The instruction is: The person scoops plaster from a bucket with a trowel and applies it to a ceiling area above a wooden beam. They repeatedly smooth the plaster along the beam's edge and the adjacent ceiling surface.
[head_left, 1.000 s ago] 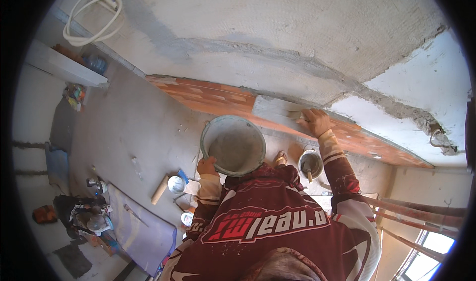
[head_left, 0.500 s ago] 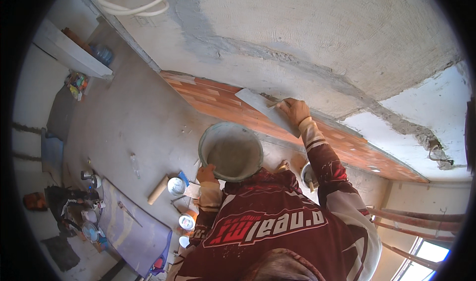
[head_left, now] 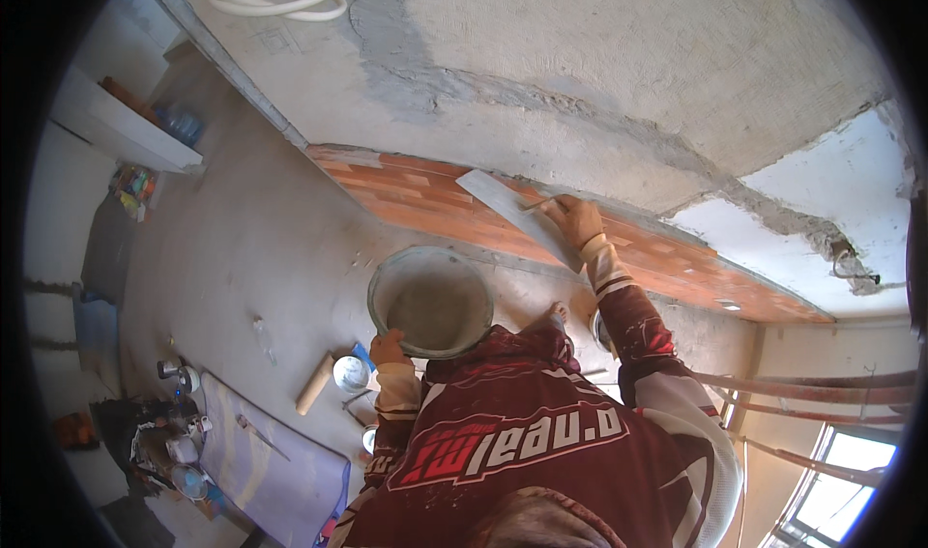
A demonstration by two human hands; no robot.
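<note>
My left hand (head_left: 390, 347) is closed over the near left rim of a round grey bucket (head_left: 383, 292), which is tilted so that its inside shows. Greyish material lies at its bottom. In my right hand (head_left: 577, 221) is a long, flat plastering trowel (head_left: 503, 205), gripped by its handle. The blade stands slanted in front of a strip of reddish-brown wood-look tiles (head_left: 401, 195), just below the lower edge of the rough grey wall (head_left: 580, 147). Whether the blade touches the wall or tiles, I cannot tell.
A lidded-looking white tub (head_left: 351, 374) and a tan roller-shaped piece (head_left: 314, 384) lie left of me. A purple mat (head_left: 261, 451) with tools is further left. A white hose (head_left: 280, 9) hangs on the wall; reddish pipes (head_left: 812, 390) are at right.
The bucket and my left hand have shifted a little left. The trowel has come slightly away from the wall's lower edge. The whole view has also tilted a little.
</note>
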